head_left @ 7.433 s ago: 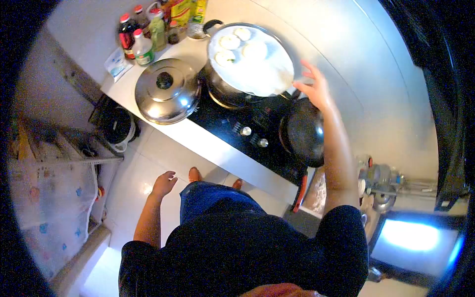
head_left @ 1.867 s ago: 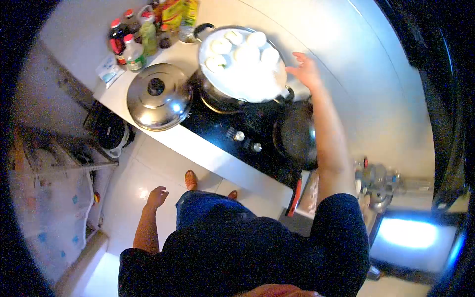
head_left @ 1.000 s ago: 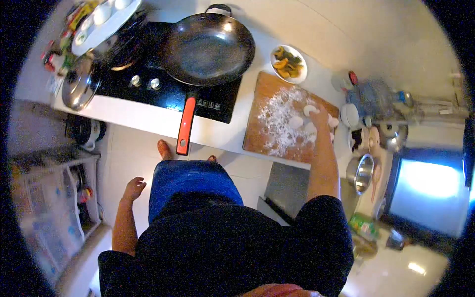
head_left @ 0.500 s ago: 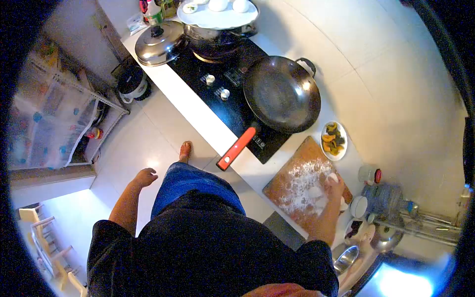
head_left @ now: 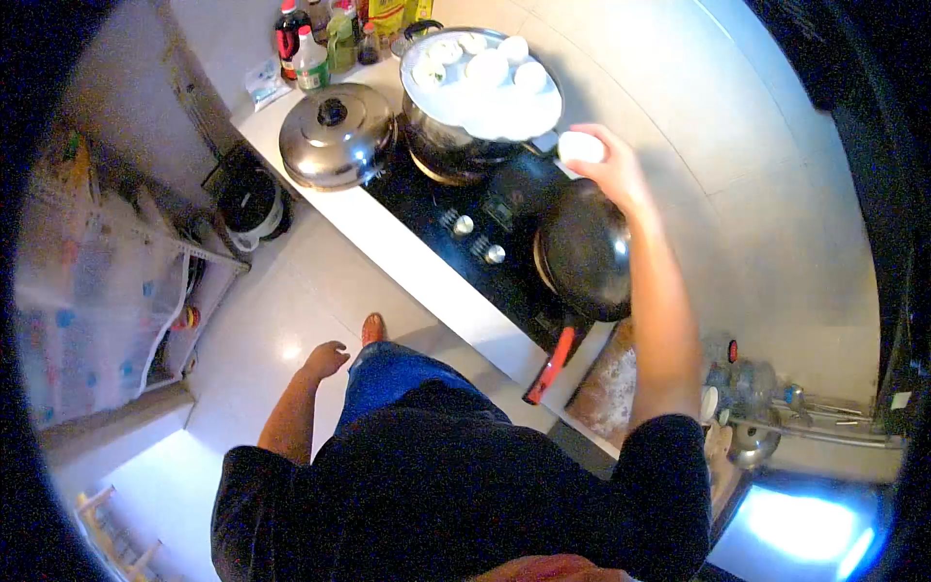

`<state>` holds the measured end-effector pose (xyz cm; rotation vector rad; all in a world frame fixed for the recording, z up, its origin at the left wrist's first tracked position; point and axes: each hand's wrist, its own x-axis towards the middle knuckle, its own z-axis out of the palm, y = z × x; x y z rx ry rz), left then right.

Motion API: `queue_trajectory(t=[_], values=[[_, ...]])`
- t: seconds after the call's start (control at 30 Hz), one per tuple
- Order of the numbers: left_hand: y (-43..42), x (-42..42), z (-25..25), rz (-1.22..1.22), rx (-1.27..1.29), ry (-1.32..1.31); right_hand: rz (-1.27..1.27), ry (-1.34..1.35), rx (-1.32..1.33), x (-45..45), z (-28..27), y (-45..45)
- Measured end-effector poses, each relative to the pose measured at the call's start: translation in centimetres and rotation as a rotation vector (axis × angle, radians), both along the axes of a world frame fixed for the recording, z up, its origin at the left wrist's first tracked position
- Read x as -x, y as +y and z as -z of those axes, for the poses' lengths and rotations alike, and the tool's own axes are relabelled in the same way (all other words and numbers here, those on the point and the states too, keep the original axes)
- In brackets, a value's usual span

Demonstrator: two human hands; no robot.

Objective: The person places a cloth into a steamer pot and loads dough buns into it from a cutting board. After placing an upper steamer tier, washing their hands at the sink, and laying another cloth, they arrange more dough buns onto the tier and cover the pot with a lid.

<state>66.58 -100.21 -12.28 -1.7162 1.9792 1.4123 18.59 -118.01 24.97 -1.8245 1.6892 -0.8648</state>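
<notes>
My right hand (head_left: 608, 167) is closed around a white dough bun (head_left: 581, 147), held up just right of the steamer pot (head_left: 446, 145). On the white steamer liner (head_left: 456, 107) in the pot's top lie several white buns (head_left: 488, 68), apart from the one I hold. Under my right forearm is a dark wok (head_left: 582, 252) with a red handle (head_left: 553, 367). Away from the counter, my left hand (head_left: 327, 359) hangs beside my blue shorts, its fingers loosely apart and holding nothing.
A domed metal lid (head_left: 339, 141) stands left of the pot on the counter. Bottles (head_left: 311, 63) crowd the back corner. A floury wooden board (head_left: 606, 388) is partly hidden by my right arm. The black cooktop (head_left: 427, 209) has two knobs.
My right hand has gone from the floury board to beside the steamer pot, carrying a dough bun. The view has shifted toward the pot. My left hand still hangs at my side.
</notes>
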Motion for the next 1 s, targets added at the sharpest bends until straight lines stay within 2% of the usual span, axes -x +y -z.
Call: queue_trajectory(t=[0.03, 0.07, 0.1, 0.2, 0.27, 0.3, 0.33, 0.4, 0.5, 0.6, 0.63, 0.73, 0.77, 0.87, 0.93, 1.0], values=[[-0.3, -2.1, 1.6, -0.002, 0.045, 0.005, 0.004, 0.071, 0.030, -0.9, 1.2, -3.1], [-0.4, -4.7, 4.4, -0.006, 0.089, 0.011, -0.033, 0.251, 0.144, -1.0, 3.0, -6.6], [-0.7, -6.4, 6.1, -0.013, 0.130, 0.016, -0.009, 0.303, 0.119, -2.5, 2.9, -8.7], [-2.5, -9.7, 3.4, -0.164, -0.078, -0.065, 0.084, 0.430, 0.015, -4.6, 4.3, -13.4], [-1.9, -13.9, 8.5, -0.044, 0.043, -0.087, 0.125, 0.484, -0.071, -5.2, 5.4, -15.2], [-2.4, -14.7, 8.7, 0.018, 0.103, -0.098, 0.134, 0.499, -0.122, -5.2, 5.9, -15.6], [-2.5, -15.3, 8.9, -0.020, 0.062, -0.112, 0.142, 0.513, -0.173, -5.3, 6.2, -15.8], [-4.2, -13.5, 3.1, -0.099, -0.014, -0.139, 0.144, 0.538, -0.168, -5.8, 6.4, -15.8], [-5.2, -12.9, 3.6, -0.213, -0.133, -0.045, 0.125, 0.602, -0.149, -6.0, 6.6, -15.9], [-7.1, -10.9, 3.1, -0.059, -0.051, 0.007, 0.200, 0.579, -0.146, -6.0, 4.9, -14.4], [-7.7, -11.4, 5.0, 0.204, 0.034, 0.061, 0.245, 0.555, -0.150, -6.0, 3.9, -13.4], [-8.7, -10.8, 8.3, 0.236, 0.143, 0.038, 0.363, 0.404, -0.027, -3.7, 2.1, -7.3], [-9.9, -9.0, 5.3, 0.212, 0.046, -0.015, 0.382, 0.334, -0.029, -3.1, 1.1, -3.9], [-11.0, -8.0, 8.3, 0.152, -0.148, -0.074, 0.518, 0.112, 0.117, 0.2, 1.9, 8.4], [-11.7, -8.0, 11.1, 0.222, -0.186, -0.065, 0.739, 0.085, 0.063, 2.3, 3.7, 17.8], [-12.3, -5.3, 8.6, 0.291, -0.234, -0.128, 1.004, 0.114, 0.071, 4.7, 7.0, 27.0]])
